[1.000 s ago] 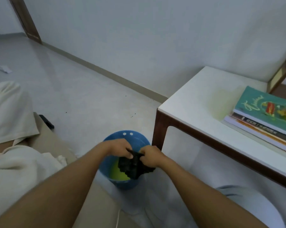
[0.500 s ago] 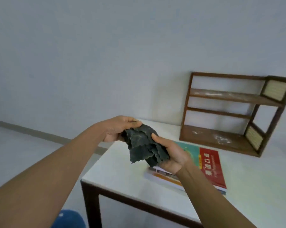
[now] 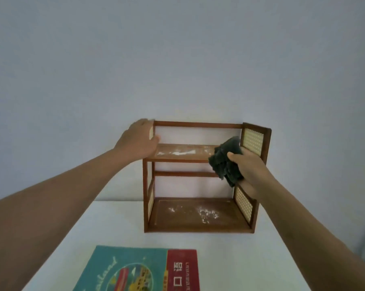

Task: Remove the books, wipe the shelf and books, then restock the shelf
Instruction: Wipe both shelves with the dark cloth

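Observation:
A small brown wooden shelf with cane side panels stands on the white table against the wall. Both its boards carry white dusty smears and no books. My left hand grips the shelf's upper left corner. My right hand holds a crumpled dark cloth at the right end of the upper board. The books lie stacked flat at the table's near edge, a teal cover with a red band on top.
The white table runs from the wall toward me. A plain grey-blue wall fills the upper view. The table's right edge drops off at the far right.
I have lifted the cloth from the blue bucket on the floor up to the shelf. My left hand let go of the cloth and took the shelf's top left corner.

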